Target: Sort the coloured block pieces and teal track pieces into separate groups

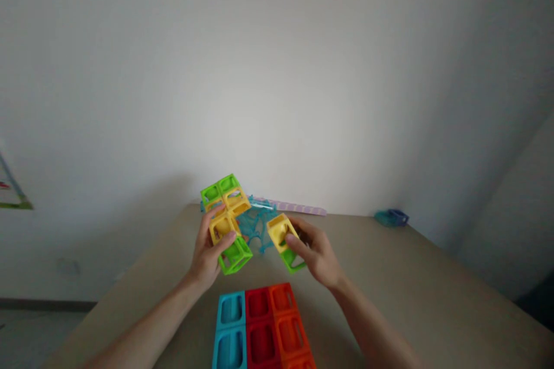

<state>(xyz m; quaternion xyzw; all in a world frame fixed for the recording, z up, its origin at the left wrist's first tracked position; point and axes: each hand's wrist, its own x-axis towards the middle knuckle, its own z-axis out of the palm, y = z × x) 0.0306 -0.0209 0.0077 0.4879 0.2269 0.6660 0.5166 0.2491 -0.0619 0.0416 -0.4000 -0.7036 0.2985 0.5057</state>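
My left hand (212, 251) grips a joined group of green and yellow hollow building blocks (236, 200), tilted above the table. The thumb presses on a lower yellow block, and a green one forms the bottom end. In my right hand (315, 251) is a smaller piece, a yellow block joined to a green block (277, 229), held between thumb and fingers. A gap separates the two pieces. Below both hands, near me, lies a joined slab of blue, red and orange blocks (262, 323) with open hollows facing up.
Behind the hands stands a translucent blue plastic thing (257, 225), partly hidden. A pink patterned strip (300, 208) lies along the wall (294, 98). A teal and dark blue object (392, 217) sits at the back right of the table (363, 277).
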